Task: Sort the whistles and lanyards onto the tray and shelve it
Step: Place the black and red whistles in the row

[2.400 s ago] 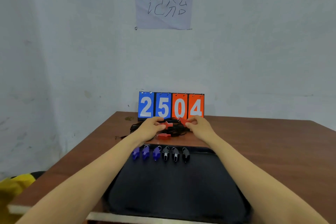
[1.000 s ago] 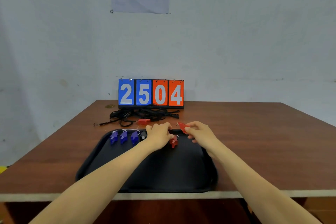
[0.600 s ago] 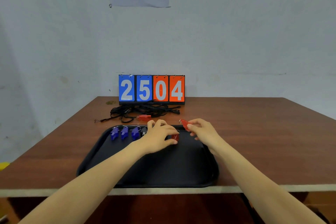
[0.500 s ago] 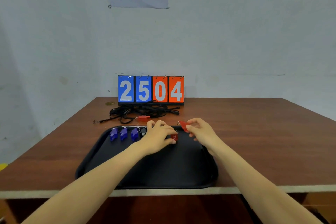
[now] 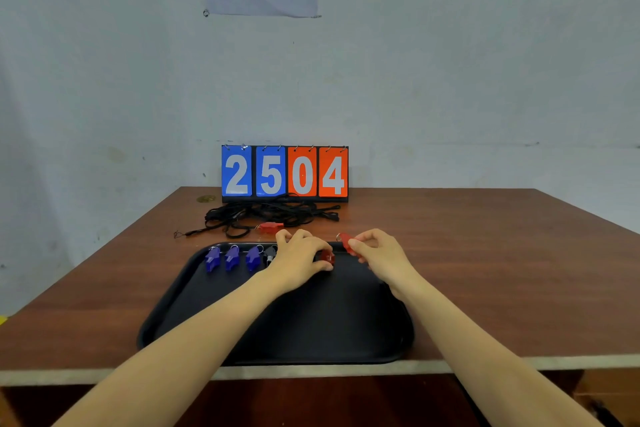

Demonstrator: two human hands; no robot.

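While the left hand (image 5: 301,260) pinches a red whistle (image 5: 327,257) down onto the black tray (image 5: 311,329), the right hand (image 5: 379,253) pinches a second red whistle (image 5: 346,242) over the tray's far rim
Left of the hands, three blue whistles (image 5: 232,257) and a black whistle (image 5: 270,255) line the tray's far edge; beyond it, a third red whistle (image 5: 270,227) lies on the wooden table (image 5: 485,270) against tangled black lanyards (image 5: 270,213), before a flip scoreboard (image 5: 284,173) reading 2504
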